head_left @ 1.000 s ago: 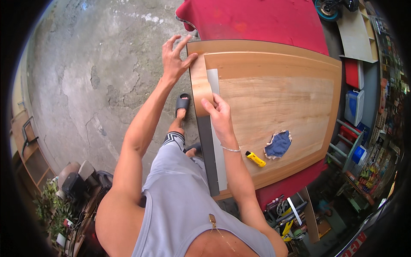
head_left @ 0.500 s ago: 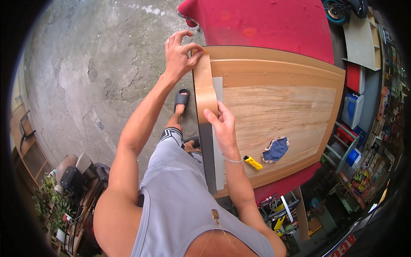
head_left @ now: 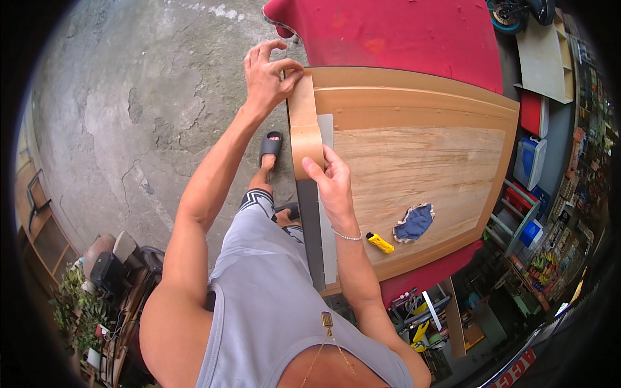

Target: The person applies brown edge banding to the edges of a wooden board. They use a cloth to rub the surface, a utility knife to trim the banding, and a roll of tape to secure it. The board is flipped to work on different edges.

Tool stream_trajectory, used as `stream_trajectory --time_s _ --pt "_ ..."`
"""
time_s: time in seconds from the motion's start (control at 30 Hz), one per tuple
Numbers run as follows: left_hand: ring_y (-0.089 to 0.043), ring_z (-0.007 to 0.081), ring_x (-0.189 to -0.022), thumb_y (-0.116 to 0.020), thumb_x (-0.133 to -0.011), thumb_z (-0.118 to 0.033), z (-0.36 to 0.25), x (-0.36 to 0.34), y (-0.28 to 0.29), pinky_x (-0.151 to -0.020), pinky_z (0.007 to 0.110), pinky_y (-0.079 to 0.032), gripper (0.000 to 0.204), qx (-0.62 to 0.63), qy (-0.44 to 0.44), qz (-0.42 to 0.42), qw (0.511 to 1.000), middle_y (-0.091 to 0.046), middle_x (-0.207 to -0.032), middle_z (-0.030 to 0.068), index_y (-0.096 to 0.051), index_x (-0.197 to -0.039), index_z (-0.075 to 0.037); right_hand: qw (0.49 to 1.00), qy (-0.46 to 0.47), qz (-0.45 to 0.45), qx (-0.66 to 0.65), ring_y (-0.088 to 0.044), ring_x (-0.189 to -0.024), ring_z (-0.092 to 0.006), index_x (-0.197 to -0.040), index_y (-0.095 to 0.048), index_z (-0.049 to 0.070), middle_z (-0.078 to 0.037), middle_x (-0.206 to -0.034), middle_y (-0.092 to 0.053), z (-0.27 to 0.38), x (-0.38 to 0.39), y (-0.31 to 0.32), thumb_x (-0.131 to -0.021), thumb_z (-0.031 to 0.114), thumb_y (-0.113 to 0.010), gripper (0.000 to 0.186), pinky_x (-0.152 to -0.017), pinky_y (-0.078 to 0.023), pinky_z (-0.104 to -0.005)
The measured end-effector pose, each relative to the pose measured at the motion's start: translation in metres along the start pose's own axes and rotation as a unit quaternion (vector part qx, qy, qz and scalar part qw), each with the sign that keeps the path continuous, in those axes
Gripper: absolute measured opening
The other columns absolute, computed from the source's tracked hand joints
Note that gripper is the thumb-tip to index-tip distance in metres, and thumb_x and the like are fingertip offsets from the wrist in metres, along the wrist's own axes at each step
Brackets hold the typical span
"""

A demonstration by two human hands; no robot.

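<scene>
My left hand (head_left: 275, 74) is at the near-left top corner of a wooden panel (head_left: 407, 168), thumb and forefinger pinched on the end of a wide tan tape strip (head_left: 301, 97), other fingers curled loosely. My right hand (head_left: 326, 174) grips the lower, curved part of the tape over the panel's left edge. Below it runs a dark edge strip (head_left: 310, 233) beside a pale grey strip (head_left: 328, 239). A yellow utility knife (head_left: 380, 242) and a crumpled blue cloth (head_left: 414, 222) lie on the panel, whose border is tan.
The panel rests on a red cloth-covered table (head_left: 394, 39). A motorbike wheel (head_left: 508, 16), boards (head_left: 543, 61), coolers (head_left: 529, 161), a ladder and tools crowd the right side. Cracked concrete floor (head_left: 129, 110) spreads left, with a wooden shelf (head_left: 45, 239) and plants (head_left: 71, 304).
My left forefinger and thumb have closed onto the tape end at the corner from a more spread pose. My right hand keeps its grip on the tape.
</scene>
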State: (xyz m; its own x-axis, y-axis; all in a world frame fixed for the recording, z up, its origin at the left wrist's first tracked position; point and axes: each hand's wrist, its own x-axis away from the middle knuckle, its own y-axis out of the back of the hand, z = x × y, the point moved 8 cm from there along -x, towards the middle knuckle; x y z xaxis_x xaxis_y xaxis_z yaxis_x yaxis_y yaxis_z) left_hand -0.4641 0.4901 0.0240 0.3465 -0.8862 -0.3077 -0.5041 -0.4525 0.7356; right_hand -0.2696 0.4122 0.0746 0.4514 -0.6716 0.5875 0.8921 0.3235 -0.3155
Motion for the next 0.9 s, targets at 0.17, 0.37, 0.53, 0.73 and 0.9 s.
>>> stream_trajectory --time_s 0.17,0.37,0.53,0.73,0.9 --pt "-0.047 0.0278 -0.120 -0.079 -0.068 -0.027 0.004 0.002 -0.001 -0.103 0.047 -0.031 0.011 0.017 0.013 -0.021 1.000 -0.054 -0.122 0.0042 -0.077 -0.079 -0.026 1.000 0.004 -0.003 0.000 -0.059 -0.105 -0.0112 -0.132 -0.049 -0.010 -0.011 -0.119 -0.063 -0.003 -0.001 0.004 -0.092 0.010 -0.065 0.047 -0.093 -0.046 -0.0251" --pt "-0.046 0.0302 -0.122 -0.082 -0.066 -0.041 0.022 0.006 -0.006 -0.107 0.052 -0.029 0.058 0.084 0.127 -0.038 0.988 -0.050 -0.128 0.0084 -0.066 -0.121 -0.032 1.000 0.005 -0.013 0.000 -0.060 -0.103 -0.0109 -0.131 -0.050 -0.009 -0.010 -0.118 -0.064 -0.007 -0.004 0.008 -0.093 0.010 -0.065 0.045 -0.092 -0.046 -0.0249" --pt "-0.047 0.0318 -0.122 -0.083 -0.065 -0.046 0.035 0.003 -0.020 -0.104 0.052 -0.035 0.067 0.044 0.103 0.022 0.993 -0.054 -0.127 0.0108 -0.062 -0.127 -0.032 0.999 0.007 -0.029 0.018 -0.062 -0.096 -0.0099 -0.122 -0.056 -0.008 -0.008 -0.108 -0.067 -0.012 -0.006 0.014 -0.092 0.012 -0.066 0.037 -0.085 -0.048 -0.0238" --pt "-0.057 0.0315 -0.113 -0.078 -0.076 -0.041 0.084 -0.002 0.006 -0.096 0.043 -0.047 0.045 0.077 0.114 0.029 0.990 -0.064 -0.116 0.0128 -0.070 -0.116 -0.022 0.985 0.032 -0.042 0.162 -0.061 -0.085 -0.0078 -0.104 -0.067 -0.002 -0.004 -0.096 -0.069 -0.018 -0.003 0.023 -0.088 0.019 -0.073 0.027 -0.075 -0.049 -0.0244" --pt "-0.069 0.0265 -0.072 -0.051 -0.094 -0.055 0.008 -0.045 -0.021 -0.069 0.038 -0.053 0.049 0.007 0.106 0.161 0.981 -0.070 -0.075 0.0105 -0.074 -0.089 -0.012 0.926 0.185 -0.002 0.328 -0.064 -0.079 -0.0149 -0.095 -0.070 0.002 -0.005 -0.088 -0.070 0.002 0.000 0.019 -0.079 0.025 -0.080 0.030 -0.079 -0.049 -0.0297"
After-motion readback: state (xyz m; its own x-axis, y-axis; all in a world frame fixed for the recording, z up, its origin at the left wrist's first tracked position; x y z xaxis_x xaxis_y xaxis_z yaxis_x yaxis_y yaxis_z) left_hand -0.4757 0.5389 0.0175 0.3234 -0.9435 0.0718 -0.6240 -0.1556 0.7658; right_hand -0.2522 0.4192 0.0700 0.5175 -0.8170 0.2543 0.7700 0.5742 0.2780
